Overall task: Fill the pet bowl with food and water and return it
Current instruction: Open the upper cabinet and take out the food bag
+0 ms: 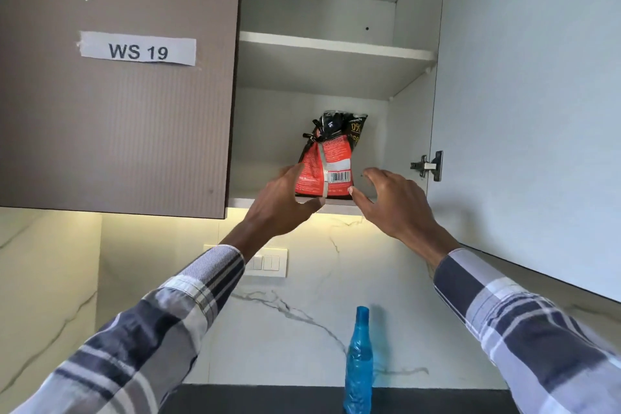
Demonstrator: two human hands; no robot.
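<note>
A red and black pet food bag (327, 158) stands upright on the bottom shelf of an open wall cabinet (302, 202). My left hand (284, 202) is raised at the bag's left side, fingers spread, fingertips at or just short of the bag. My right hand (393, 202) is open to the right of the bag, thumb near its lower right corner, apart from it. Neither hand grips anything. A blue water bottle (359, 363) stands on the dark counter below. The pet bowl is not in view.
The cabinet's right door (537, 94) hangs open close to my right arm. The left door (117, 94), labelled WS 19, is closed. An upper shelf (336, 49) is bare. A switch plate (268, 262) sits on the marble backsplash.
</note>
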